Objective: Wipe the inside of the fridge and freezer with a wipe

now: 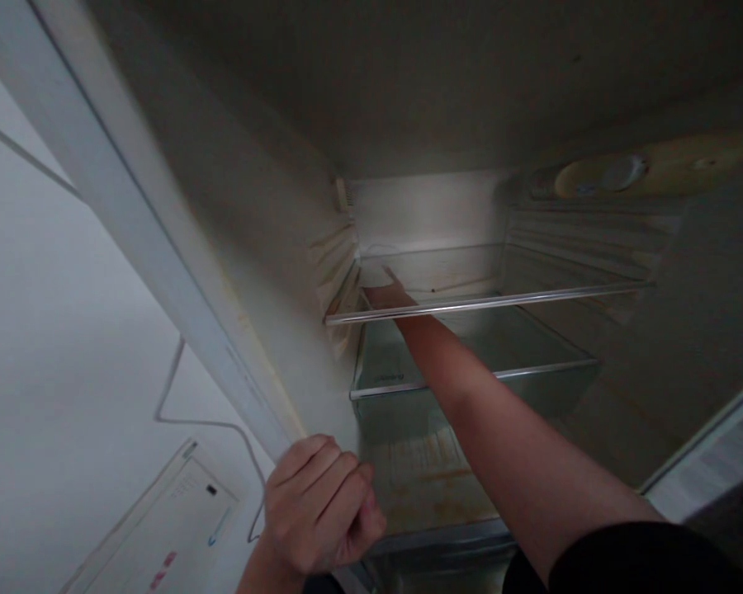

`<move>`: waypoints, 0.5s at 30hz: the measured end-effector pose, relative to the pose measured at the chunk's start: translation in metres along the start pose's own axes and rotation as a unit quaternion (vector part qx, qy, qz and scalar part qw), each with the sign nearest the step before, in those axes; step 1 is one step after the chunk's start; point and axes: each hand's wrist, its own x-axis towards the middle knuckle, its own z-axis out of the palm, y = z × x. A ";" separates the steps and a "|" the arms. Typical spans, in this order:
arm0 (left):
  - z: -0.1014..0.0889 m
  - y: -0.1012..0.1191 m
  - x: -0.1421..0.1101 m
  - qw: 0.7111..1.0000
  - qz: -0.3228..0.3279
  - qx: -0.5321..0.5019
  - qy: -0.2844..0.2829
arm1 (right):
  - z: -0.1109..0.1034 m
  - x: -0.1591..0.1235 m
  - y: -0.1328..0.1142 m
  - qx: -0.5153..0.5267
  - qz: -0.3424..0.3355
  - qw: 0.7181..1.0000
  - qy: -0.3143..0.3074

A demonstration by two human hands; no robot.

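Note:
My right hand [385,294] is deep inside a refrigerator [272,272], near the left wall at the back. It shows through an upper glass shelf [470,285], with the forearm passing under that shelf's metal front strip. One digit sticks up, apart from the rest; the other fingers are mostly hidden, and whether they hold anything is unclear. At the left front edge of the refrigerator, my left hand [322,507] is closed with its fingers curled in. Whatever may be inside that fist is hidden. Below the forearm lies a second glass shelf [470,342].
A yellowed lamp and dial housing [644,169] juts from the right wall. Brown stains mark the refrigerator floor [433,503]. Outside on the left, a grey cable [207,423] runs down the white wall, above a white panel with printing [161,528].

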 end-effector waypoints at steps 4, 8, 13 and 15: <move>-0.003 0.001 -0.001 1.000 -0.005 0.011 -0.009 | -0.011 -0.008 0.036 -0.088 -0.020 0.996 -0.002; -0.003 0.002 0.003 1.000 -0.010 0.021 -0.015 | -0.016 -0.037 0.088 -0.122 0.027 0.992 -0.018; -0.001 0.001 0.007 0.999 -0.003 0.037 0.006 | -0.008 -0.082 0.140 -0.171 0.185 0.966 0.052; -0.001 0.000 0.006 0.999 0.009 0.045 0.008 | -0.005 -0.090 0.150 -0.179 0.227 0.955 0.068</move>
